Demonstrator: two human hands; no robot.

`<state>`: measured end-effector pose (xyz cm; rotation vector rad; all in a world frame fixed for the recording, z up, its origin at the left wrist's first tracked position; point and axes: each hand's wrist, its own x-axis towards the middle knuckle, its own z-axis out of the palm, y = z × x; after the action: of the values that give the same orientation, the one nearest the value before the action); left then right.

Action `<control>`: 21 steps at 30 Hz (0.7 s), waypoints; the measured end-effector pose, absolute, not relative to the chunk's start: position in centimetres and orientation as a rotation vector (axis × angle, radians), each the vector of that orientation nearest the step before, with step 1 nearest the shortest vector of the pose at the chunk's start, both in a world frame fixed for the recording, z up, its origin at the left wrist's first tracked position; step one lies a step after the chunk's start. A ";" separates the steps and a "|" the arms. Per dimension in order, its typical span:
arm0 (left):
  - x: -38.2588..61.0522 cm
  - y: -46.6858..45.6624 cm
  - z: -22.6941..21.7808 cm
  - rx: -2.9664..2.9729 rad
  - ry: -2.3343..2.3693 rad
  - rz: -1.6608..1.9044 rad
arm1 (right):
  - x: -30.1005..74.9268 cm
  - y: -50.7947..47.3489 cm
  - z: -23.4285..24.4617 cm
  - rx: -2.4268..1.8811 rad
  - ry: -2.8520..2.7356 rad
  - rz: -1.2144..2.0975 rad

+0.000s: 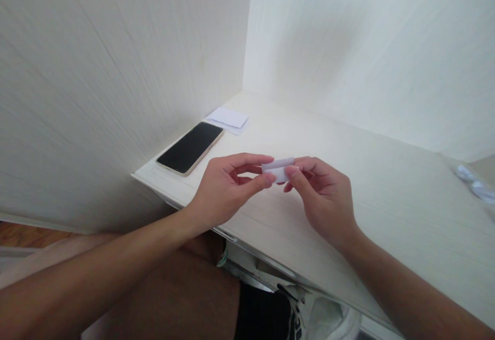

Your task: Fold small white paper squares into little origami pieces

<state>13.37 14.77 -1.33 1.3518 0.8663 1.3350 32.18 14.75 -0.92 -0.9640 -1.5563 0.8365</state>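
A small folded piece of white paper is held between my two hands, just above the white desk. My left hand pinches its left end between thumb and fingers. At the right end, the thumb of my right hand presses on the front while the fingers curl behind. A fold line runs along the paper's length, and its upper flap stands slightly apart from the lower part. My fingertips cover both ends of it.
A smartphone with a dark screen lies on the desk to the left. Behind it are flat white paper sheets. Crumpled whitish material sits at the far right. White panels rise at the left and back; an open drawer space shows below the desk edge.
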 end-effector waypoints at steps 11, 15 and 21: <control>13.0 15.3 -0.4 1.333 0.870 1.328 | 32.6 14.7 -0.6 -0.922 -1.600 0.785; 12.9 15.2 -0.1 1.319 0.909 1.295 | 32.2 14.6 -0.3 -0.964 -1.537 0.766; 13.0 15.1 0.1 1.259 0.893 1.273 | 32.1 14.5 -0.1 -1.036 -1.508 0.676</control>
<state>13.03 15.10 0.12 1.2590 0.8926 1.2734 32.07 14.47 -0.08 -1.0362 -1.5083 0.6764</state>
